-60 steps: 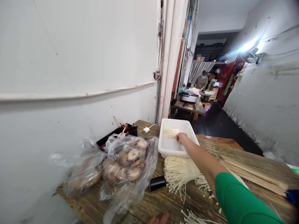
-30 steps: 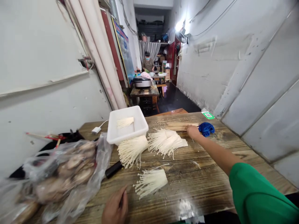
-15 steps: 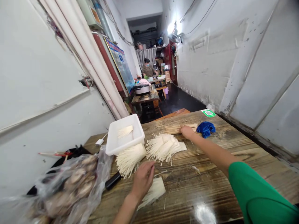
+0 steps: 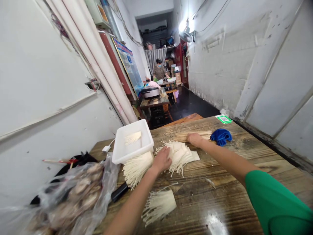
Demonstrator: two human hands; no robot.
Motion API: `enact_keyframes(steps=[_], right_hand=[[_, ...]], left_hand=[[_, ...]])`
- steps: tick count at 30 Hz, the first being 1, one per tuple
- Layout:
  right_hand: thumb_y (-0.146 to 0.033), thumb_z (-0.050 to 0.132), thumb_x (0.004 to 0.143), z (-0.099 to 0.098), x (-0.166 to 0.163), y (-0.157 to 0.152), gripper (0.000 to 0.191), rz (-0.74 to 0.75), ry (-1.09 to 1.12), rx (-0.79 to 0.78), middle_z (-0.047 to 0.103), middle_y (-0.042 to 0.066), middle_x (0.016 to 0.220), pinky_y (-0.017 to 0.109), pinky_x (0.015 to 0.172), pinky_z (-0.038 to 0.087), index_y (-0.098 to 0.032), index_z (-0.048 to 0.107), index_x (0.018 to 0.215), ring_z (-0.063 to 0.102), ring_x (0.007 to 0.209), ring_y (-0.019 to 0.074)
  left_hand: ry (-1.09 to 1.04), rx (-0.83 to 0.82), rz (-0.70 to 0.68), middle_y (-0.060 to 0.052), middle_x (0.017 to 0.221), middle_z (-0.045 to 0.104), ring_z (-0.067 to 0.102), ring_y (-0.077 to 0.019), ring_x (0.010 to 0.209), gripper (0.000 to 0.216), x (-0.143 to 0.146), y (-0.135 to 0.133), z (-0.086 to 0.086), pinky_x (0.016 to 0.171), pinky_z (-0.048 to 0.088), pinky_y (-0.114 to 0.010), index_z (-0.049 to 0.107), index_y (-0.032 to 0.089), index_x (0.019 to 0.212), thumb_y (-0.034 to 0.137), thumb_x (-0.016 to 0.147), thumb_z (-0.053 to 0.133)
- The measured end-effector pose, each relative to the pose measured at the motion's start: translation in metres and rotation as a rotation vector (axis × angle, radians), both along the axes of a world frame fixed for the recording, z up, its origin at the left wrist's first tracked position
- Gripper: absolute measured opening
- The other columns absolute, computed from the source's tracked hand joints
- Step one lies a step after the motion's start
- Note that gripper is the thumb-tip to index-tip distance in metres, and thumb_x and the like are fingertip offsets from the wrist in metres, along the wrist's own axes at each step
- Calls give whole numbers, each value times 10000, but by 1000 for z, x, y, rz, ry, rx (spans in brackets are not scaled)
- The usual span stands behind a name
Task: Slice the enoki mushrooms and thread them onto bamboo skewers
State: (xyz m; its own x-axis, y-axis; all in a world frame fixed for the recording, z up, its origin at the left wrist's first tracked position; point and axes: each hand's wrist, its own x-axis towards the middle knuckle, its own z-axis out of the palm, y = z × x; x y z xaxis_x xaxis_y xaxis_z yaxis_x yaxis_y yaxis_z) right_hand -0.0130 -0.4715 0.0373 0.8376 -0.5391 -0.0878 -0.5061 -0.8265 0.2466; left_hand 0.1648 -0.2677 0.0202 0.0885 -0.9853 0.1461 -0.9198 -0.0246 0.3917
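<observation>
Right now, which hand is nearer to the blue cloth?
Right. The right hand rests just beside the blue cloth; the left hand is farther away, on the enoki mushrooms.

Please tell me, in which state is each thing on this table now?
left hand, palm down on the middle mushroom pile
right hand, on the skewers
white tub, open, one small bundle inside
blue cloth, crumpled
plastic bag, full of brown mushrooms

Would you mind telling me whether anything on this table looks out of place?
A black handle, maybe a knife's, pokes out between the mushroom bag and an enoki bunch, its other end hidden underneath.
</observation>
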Motion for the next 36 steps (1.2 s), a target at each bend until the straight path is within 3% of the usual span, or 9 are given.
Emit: enact_keyframes(steps=[5,9,13,18,22,26,31,36], right_hand=[[-257,548,924,-2,-1,5,213,1,19,-37,686,106,998,360,811,527,-87,662,981,653,926,191],[-239,554,919,2,0,7,197,21,34,-36,679,106,1020,351,805,529,-89,659,992,655,928,189],[-262,610,886,5,11,9,185,39,52,-26,681,95,987,360,795,535,-95,660,947,654,910,192],[-212,591,891,8,35,18,163,88,17,-20,682,104,1000,361,797,524,-89,654,978,647,926,198],[-143,541,873,12,41,21,207,161,-64,-20,692,147,978,335,761,493,-87,645,1043,645,935,237],[-183,483,894,19,39,21,213,221,-120,-24,691,156,962,316,761,453,-129,665,989,635,964,262],[-111,508,830,32,10,12,183,172,-131,-42,689,141,894,270,674,427,-124,671,913,658,838,229],[-124,479,844,37,-71,8,176,62,-228,-91,679,124,821,248,600,415,-123,653,818,653,722,200]], left_hand=[[-11,130,-46,-222,1478,380,312,-329,1398,800,4,-23,9,1170,244,-410,392,8,1396,230,653,587],[-3,159,-79,-194,1481,391,364,-306,1374,811,4,-28,12,1164,263,-390,351,31,1425,245,671,561],[2,152,-80,-171,1467,422,407,-284,1348,746,3,-27,6,1150,292,-388,354,64,1426,256,725,521],[-32,150,-85,-210,1471,397,349,-292,1379,682,-1,-23,-3,1166,250,-394,378,8,1396,242,764,475],[-64,136,-68,-190,1438,438,386,-284,1343,688,-5,-16,2,1159,254,-374,402,38,1389,268,748,502],[-84,121,-40,-192,1375,462,430,-303,1272,765,-9,-10,10,1123,303,-371,381,49,1409,292,703,544],[-95,123,-12,-178,1337,471,439,-301,1238,766,-10,-12,11,1090,336,-371,397,83,1397,302,680,551],[-98,127,40,-170,1307,491,441,-354,1217,677,-10,-18,13,1035,356,-499,475,153,1325,379,692,558]])
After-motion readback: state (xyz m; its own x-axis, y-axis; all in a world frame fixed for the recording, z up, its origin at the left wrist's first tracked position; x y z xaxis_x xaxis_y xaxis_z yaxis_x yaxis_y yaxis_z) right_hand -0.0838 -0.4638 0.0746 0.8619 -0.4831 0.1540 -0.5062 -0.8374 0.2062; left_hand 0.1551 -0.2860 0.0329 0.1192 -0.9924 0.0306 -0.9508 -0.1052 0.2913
